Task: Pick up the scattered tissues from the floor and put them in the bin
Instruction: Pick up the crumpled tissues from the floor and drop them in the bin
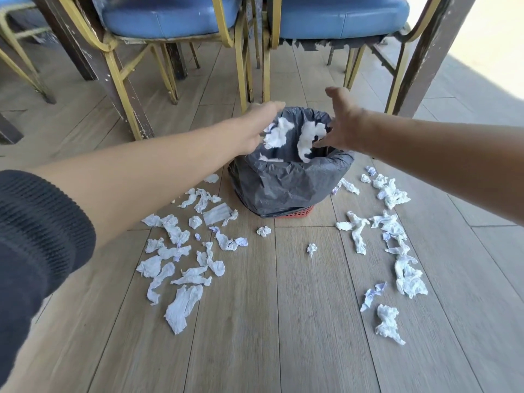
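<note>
A small red bin lined with a black bag (286,182) stands on the wooden floor in the middle. Both my hands reach over its mouth. My left hand (256,124) has straight fingers, and a white tissue (279,133) hangs just under it inside the bag. My right hand (341,120) is spread open, with another white tissue (309,140) dropping below its fingers. Several crumpled tissues lie scattered left of the bin (181,256) and several more to its right (397,242).
Two blue-cushioned chairs with gold metal legs (243,66) stand just behind the bin, next to dark wooden table legs (113,78). Two small tissue balls (311,248) lie in front of the bin. Bare floorboards fill the foreground.
</note>
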